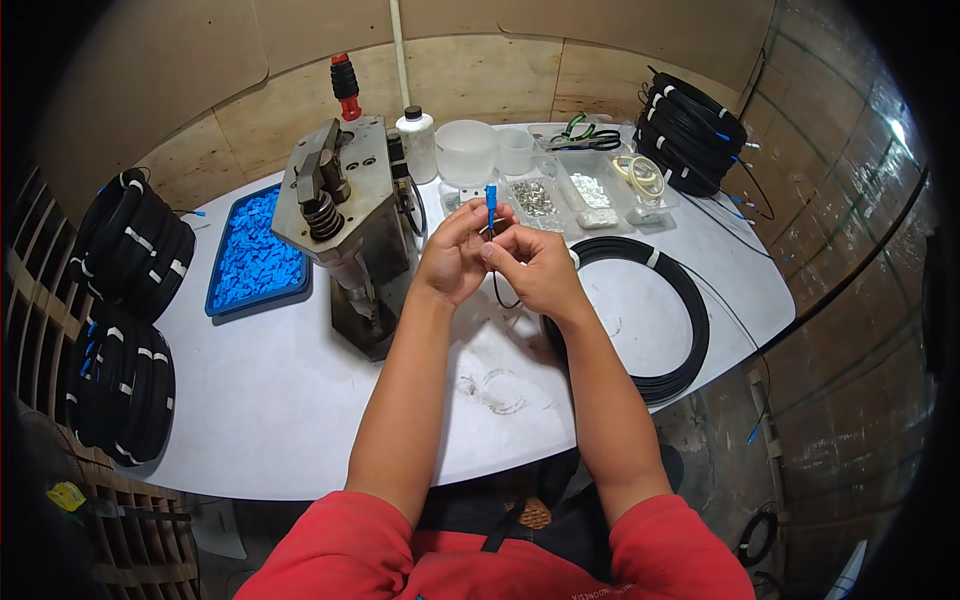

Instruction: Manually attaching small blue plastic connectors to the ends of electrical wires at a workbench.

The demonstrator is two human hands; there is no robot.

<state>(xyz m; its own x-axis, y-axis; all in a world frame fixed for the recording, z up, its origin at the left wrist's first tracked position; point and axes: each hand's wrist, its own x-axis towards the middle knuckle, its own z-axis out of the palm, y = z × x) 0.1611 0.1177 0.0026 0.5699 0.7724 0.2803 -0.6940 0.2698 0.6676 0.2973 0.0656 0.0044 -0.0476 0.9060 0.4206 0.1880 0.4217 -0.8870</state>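
Both hands meet above the middle of the table around a black cable (505,297) that ends in a small blue connector (491,196). The connector points up and away from me. My left hand (455,252) is closed, its fingers curled about the cable just below the connector. Thumb and fingers of my right hand (540,265) pinch the same spot from the right side. The fingertips partly hide the cable there. Below the hands the cable bends in a short loop toward a large black cable coil (700,325) lying flat at the right.
Left of my hands stands a metal hand press (345,215), beside a blue tray (215,300) of blue connector parts. Behind are a white bottle (417,150), a round tub (466,150), clear bins (598,216) and pliers (590,138). More cable coils (690,135) stand at the table's sides.
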